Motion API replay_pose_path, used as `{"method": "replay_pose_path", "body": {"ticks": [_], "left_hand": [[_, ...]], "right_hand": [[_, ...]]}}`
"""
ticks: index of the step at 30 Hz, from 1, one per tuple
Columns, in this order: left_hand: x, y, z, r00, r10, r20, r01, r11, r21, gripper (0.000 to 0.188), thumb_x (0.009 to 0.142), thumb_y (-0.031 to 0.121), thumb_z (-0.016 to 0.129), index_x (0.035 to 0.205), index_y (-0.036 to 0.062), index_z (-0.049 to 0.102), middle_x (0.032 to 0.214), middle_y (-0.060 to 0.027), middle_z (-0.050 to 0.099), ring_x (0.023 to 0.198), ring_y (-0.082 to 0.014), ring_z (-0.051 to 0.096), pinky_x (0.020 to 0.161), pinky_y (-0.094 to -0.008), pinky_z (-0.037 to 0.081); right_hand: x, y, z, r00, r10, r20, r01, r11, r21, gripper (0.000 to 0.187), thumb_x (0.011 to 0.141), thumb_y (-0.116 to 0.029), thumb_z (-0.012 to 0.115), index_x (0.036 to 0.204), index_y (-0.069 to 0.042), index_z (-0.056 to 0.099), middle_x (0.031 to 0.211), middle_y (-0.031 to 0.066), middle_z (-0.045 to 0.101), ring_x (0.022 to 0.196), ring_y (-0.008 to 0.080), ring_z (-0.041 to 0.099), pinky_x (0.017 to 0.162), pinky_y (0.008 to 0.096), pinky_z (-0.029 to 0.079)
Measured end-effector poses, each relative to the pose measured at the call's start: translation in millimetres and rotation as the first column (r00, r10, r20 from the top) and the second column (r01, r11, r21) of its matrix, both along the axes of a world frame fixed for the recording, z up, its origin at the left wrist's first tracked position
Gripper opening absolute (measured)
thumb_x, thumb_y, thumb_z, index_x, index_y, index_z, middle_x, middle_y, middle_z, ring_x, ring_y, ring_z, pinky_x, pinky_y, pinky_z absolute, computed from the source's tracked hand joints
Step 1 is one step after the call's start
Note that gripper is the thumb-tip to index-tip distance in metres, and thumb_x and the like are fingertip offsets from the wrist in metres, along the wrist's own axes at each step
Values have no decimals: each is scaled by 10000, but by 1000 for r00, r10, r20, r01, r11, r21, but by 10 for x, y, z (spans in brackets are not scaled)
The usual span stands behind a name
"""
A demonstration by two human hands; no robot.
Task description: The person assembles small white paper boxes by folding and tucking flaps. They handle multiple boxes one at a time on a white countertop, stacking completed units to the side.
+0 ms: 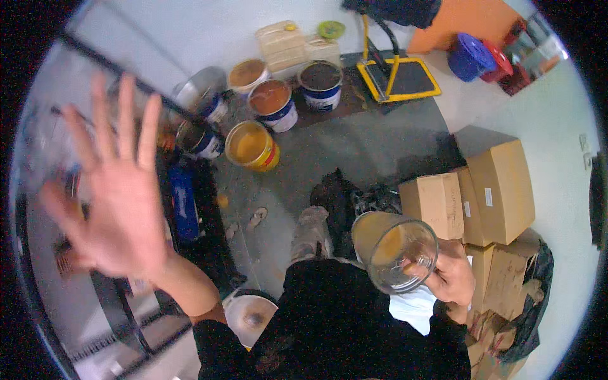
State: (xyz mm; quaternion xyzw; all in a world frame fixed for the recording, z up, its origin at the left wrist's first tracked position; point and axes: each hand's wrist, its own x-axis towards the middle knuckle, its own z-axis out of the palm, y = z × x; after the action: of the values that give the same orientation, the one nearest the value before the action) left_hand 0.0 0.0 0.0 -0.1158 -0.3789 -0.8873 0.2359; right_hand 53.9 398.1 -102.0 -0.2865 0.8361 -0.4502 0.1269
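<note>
My left hand [123, 202] is raised at the left, fingers spread, with nothing in it. In front of my body, my right hand [453, 272] grips a clear glass mug [405, 250] from its right side. The mug is tilted, and cloudy yellow-brown liquid or residue shows through its wall. The hand hides any handle. A white sheet or cloth [410, 310] shows just below the mug; whether my right hand holds it, I cannot tell.
Paint buckets stand ahead, among them a yellow bucket [252, 147] and an orange-brown one [272, 104]. A yellow-framed trolley [399, 79] is at the back. Cardboard boxes [497, 193] are stacked on the right. A dark metal frame [145, 92] runs along the left.
</note>
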Motion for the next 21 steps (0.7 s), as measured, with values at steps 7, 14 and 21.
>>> {"method": "replay_pose_path", "body": {"ticks": [7, 14, 21], "left_hand": [[-2992, -326, -2185, 670, -118, 733, 131, 991, 39, 550, 1087, 360, 466, 1536, 44, 426, 1618, -124, 419, 1504, -312, 367, 1230, -503, 318], [-4588, 781, -3624, 864, 23, 503, 493, -242, -836, 657, 1003, 443, 635, 1492, 24, 499, 1569, -178, 470, 1470, -320, 424, 1193, -451, 355], [-5500, 1688, -5090, 485, 0, 874, 863, -159, -479, 662, 979, 468, 647, 1465, 37, 520, 1453, -230, 585, 1355, -402, 547, 1131, -445, 424]], "right_hand": [[-1451, -83, 552, 971, -205, -125, 202, 979, -31, 298, 879, -297, 809, 938, -31, 688, 793, 134, 632, 597, 333, 641, 511, 440, 497], [-2681, 658, 799, 922, -332, -197, 319, 943, -97, 214, 924, -227, 743, 834, -65, 635, 776, 122, 632, 492, 245, 609, 375, 385, 432], [-3930, 1860, 783, 825, -396, -403, 450, 892, 44, 376, 824, -449, 796, 860, -85, 712, 804, 162, 707, 519, 200, 643, 405, 309, 445]]}}
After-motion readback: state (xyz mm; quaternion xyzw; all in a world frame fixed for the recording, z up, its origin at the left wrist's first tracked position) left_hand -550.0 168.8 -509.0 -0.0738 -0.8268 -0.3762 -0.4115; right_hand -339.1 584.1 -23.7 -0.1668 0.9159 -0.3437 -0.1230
